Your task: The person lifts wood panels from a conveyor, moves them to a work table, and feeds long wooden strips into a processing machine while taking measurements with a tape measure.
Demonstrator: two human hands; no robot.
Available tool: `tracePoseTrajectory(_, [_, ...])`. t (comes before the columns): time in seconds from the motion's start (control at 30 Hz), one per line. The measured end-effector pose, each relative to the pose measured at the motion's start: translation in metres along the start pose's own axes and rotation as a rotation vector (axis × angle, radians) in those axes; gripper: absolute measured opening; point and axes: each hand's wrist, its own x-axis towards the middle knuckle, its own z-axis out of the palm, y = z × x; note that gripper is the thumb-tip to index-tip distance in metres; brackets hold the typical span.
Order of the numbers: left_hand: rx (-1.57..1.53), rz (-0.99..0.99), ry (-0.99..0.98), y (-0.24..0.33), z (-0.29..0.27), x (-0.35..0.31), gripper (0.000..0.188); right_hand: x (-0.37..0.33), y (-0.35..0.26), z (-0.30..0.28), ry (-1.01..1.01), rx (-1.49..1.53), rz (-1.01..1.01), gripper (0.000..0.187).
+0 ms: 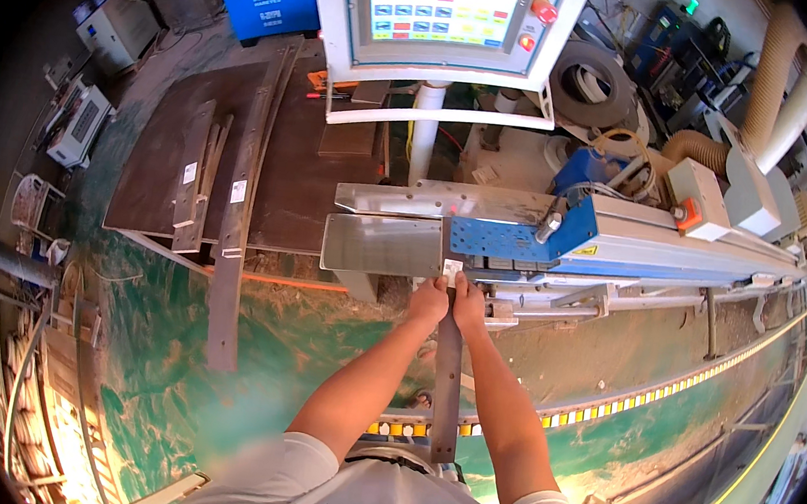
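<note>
My left hand (429,299) and my right hand (467,305) are side by side at the front of a machine, both closed around the far part of a long, narrow dark board (447,383). A small white label (452,268) shows on the board just beyond my fingertips. The board's near end reaches back toward my waist, between my forearms. Its far end lies by the right edge of a smooth metal plate (383,245), close to a blue perforated guard (507,240). The exact contact there is too small to tell.
A control panel (442,8) with a lit screen stands ahead. At the left, a brown table (166,147) carries long dark boards (241,168), one jutting past its front edge. The machine's rail (657,242) runs right. A yellow-and-white strip (622,402) crosses the floor.
</note>
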Motion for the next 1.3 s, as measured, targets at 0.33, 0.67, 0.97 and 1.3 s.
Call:
tracePoseTrajectory(0.33, [-0.357,-0.150,-0.283,-0.009,-0.007,0.021,0.044,-0.003,-0.010,-0.005,0.023,-0.096,-0.017,0.061])
tracePoseTrajectory(0.67, [-0.431,-0.228,-0.421,-0.011,-0.010,0.031,0.036,-0.002,-0.007,-0.005,0.005,-0.070,0.020,0.064])
tracePoseTrajectory(0.97, [-0.327,-0.133,-0.316,0.002,-0.006,0.018,0.040,0.005,0.021,-0.006,0.023,-0.041,0.069,0.068])
tracePoseTrajectory(1.3, [-0.348,-0.184,-0.410,-0.002,-0.006,0.018,0.039,0.004,0.024,-0.005,0.089,-0.035,0.014,0.062])
